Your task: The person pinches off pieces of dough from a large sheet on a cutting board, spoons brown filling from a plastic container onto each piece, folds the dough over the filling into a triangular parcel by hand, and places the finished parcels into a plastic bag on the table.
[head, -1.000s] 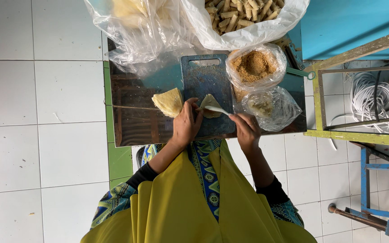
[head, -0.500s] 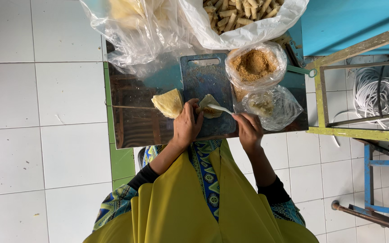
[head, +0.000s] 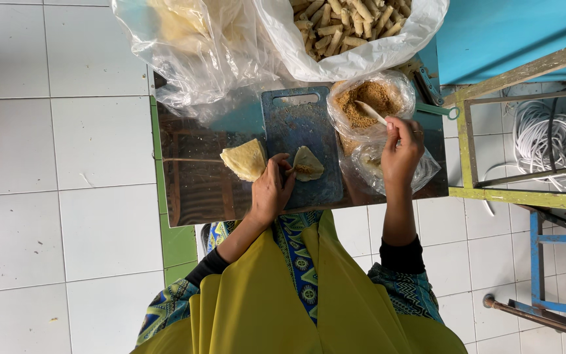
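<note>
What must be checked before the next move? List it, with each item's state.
1. Left hand steadies the folded wrapper: ok, fingers touch its edge.
2. Wrapper lies on the blue cutting board: ok.
3. Right hand grips the spoon: ok.
4. Spoon tip reaches the brown filling in its open bag: ok.
5. Amount on the spoon: cannot tell.
6. Spare wrapper stack lies close beside the left hand: ok.
</note>
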The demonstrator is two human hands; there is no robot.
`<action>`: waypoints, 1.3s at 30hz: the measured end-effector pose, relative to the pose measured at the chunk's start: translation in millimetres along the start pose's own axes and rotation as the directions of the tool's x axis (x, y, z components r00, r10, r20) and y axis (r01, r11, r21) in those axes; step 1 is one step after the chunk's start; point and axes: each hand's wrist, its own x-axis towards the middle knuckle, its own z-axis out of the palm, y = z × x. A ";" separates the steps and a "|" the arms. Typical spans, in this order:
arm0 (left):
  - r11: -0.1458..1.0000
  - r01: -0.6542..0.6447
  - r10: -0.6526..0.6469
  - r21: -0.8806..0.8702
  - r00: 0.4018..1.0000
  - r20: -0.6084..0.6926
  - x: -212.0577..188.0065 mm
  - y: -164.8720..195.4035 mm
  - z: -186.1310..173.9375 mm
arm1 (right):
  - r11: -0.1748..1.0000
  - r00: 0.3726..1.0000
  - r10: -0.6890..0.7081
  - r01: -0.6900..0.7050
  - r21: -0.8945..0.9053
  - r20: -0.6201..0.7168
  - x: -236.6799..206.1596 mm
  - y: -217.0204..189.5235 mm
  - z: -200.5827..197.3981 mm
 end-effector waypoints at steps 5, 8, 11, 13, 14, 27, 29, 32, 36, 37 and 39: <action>1.000 0.024 -0.024 0.003 1.000 0.021 -0.5 -0.9 0.3 | 0.929 0.946 0.324 -0.322 0.182 0.022 3.6 12.1 0.9; 1.000 0.016 -0.016 0.009 1.000 0.018 -0.9 -1.3 0.1 | 0.904 0.945 0.327 -0.306 0.298 -0.020 2.5 20.7 0.4; 0.999 0.032 -0.032 0.014 0.999 0.015 -0.2 0.2 0.0 | 0.874 0.937 0.349 -0.321 0.364 -0.010 -6.4 18.9 -5.3; 0.999 0.039 -0.039 0.013 0.999 0.022 0.5 1.5 -0.5 | 0.856 0.939 0.345 -0.318 0.407 0.008 -17.3 10.7 -12.0; 0.999 0.034 -0.034 0.011 0.999 0.028 0.9 1.8 -0.7 | 0.853 0.943 0.333 -0.311 0.419 0.022 -23.9 4.5 -13.8; 0.981 0.057 -0.079 0.184 0.990 0.116 1.1 11.3 2.3 | 0.826 0.940 0.273 -0.339 0.450 0.206 -92.3 -86.7 2.3; 0.987 0.042 -0.059 0.155 0.993 0.102 0.2 9.6 2.1 | 0.840 0.965 0.206 -0.261 0.476 0.164 -93.0 -90.7 2.4; 0.992 0.029 -0.040 0.125 0.995 0.086 -1.0 7.5 2.1 | 0.960 1.000 -0.010 0.003 0.280 0.023 -94.8 -91.5 1.3; 0.991 0.045 -0.055 0.123 0.995 0.079 -2.4 7.7 1.2 | 0.964 0.990 -0.132 0.140 0.227 -0.050 -103.1 -84.3 3.9; 0.992 0.047 -0.057 0.119 0.995 0.082 -1.3 7.8 1.3 | 0.964 0.986 -0.147 0.160 0.213 -0.074 -105.8 -81.6 5.2; 0.992 0.060 -0.070 0.112 0.994 0.086 -1.7 8.9 0.0 | 0.959 0.986 -0.139 0.158 0.235 -0.097 -108.7 -76.0 9.3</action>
